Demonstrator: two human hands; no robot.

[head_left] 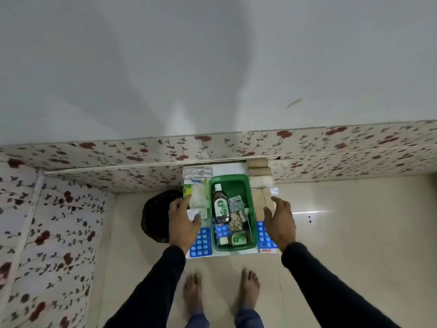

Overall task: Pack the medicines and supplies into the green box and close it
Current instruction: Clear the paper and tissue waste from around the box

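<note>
The green box (251, 183) stands open on a small white table (227, 254). Inside lie a brown antiseptic bottle (221, 205), a grey pill strip (236, 202), a tan packet (235, 224), a blue blister pack (221, 230) and a small green bottle (237, 239). My left hand (183, 223) rests on a green and white packet (197, 197) left of the box, fingers curled at its edge. My right hand (280, 221) hovers open over beige bandage pads (262, 200) right of the box. Blue blister packs lie at the front left (201, 243) and the front right (263, 235).
Clear plastic packets (197, 174) lie behind the left packet. Three bandage rolls (259, 171) stand at the back right. A dark round object (153, 216) sits on the tiled floor left of the table. Floral-covered walls close in behind and to the left. My bare feet (222, 290) stand in front.
</note>
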